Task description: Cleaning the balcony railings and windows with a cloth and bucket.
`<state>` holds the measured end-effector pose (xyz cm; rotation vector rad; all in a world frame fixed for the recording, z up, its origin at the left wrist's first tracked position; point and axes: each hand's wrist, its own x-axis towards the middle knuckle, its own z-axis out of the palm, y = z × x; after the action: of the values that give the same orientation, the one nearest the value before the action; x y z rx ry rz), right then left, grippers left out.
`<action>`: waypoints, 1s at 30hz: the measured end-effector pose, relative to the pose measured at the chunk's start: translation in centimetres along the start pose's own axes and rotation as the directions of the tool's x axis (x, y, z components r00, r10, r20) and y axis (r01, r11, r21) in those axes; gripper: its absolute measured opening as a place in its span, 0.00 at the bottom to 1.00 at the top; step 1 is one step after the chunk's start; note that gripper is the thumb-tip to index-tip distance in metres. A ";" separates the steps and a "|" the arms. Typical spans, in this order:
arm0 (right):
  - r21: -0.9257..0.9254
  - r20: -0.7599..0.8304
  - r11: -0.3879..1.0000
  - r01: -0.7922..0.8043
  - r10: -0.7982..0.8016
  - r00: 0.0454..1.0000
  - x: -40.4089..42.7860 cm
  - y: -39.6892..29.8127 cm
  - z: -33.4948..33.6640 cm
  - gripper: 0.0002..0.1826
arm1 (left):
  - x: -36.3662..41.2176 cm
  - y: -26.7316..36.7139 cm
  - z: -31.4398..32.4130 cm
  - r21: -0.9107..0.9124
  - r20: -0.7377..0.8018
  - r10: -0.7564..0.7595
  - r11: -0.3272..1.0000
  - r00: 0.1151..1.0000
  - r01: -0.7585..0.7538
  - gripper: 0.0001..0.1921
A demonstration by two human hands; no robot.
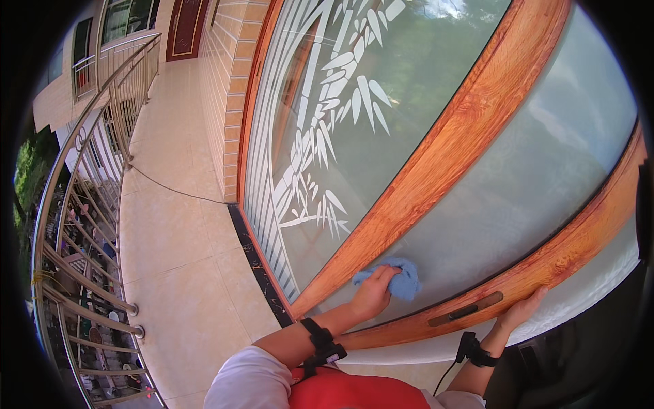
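My left hand presses a bunched light blue cloth to the lower part of a frosted glass pane. The pane belongs to a door panel with a wood-grain frame. A long dark recessed pull is set into this frame, between my two hands. My right hand touches the outer edge of the same frame, to the right of the pull. Its fingers are partly hidden, so I cannot tell whether they grip the edge. Black straps with small devices circle both my wrists.
Beside this panel stands another glass panel with a white bamboo pattern. A dark stone sill borders the tiled walkway. A thin cable crosses the tiles. On the left runs a metal railing; a brick-tiled wall stands beyond the door.
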<state>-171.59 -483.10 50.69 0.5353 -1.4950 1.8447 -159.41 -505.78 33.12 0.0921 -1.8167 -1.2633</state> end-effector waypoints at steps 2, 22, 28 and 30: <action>-0.028 -0.004 0.998 0.057 -0.057 0.998 0.0 0.2 0.1 0.29 | 0.1 0.4 -1.9 -0.107 -0.032 -0.140 0.985 0.990 0.136 0.19; -0.358 -0.434 0.934 -0.011 -0.155 0.887 -0.4 -1.2 0.9 0.31 | 15.9 -6.5 -9.3 0.461 0.187 0.574 0.665 0.797 -0.587 0.24; -0.719 -0.360 0.693 -0.047 -0.314 0.879 1.0 1.5 -4.5 0.31 | 21.0 -6.5 -11.1 0.302 0.237 0.762 0.532 0.602 -0.791 0.26; -0.973 -0.129 0.230 -0.019 -0.477 0.870 0.4 0.7 -5.5 0.28 | 23.1 -5.2 -11.2 0.232 0.285 0.730 0.576 0.621 -0.784 0.25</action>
<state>-171.79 -477.81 49.16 -0.2570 -1.7560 0.4181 -167.48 -528.06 44.21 -0.5816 -1.8626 -0.3276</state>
